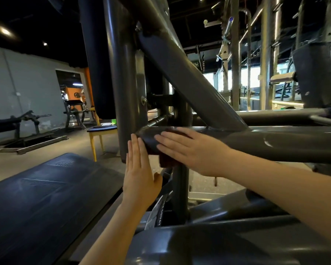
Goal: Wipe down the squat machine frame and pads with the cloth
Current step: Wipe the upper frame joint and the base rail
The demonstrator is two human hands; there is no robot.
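The grey squat machine frame (pixel 189 73) fills the middle of the head view, with a thick horizontal tube (pixel 275 142) running right. A dark reddish-brown cloth (pixel 165 159) lies draped over that tube's left end. My right hand (pixel 191 150) presses flat on the cloth with straight fingers. My left hand (pixel 139 173) is held upright with straight fingers, fingertips touching the tube's end just left of the cloth. A dark blue-black pad (pixel 42 197) of the machine lies at lower left.
A yellow-legged chair (pixel 101 131) stands on the floor behind the upright post. Weight benches (pixel 21 129) sit by the grey wall at left. More racks and machines (pixel 266 64) crowd the right background. Lower frame bars (pixel 237 236) cross beneath my arms.
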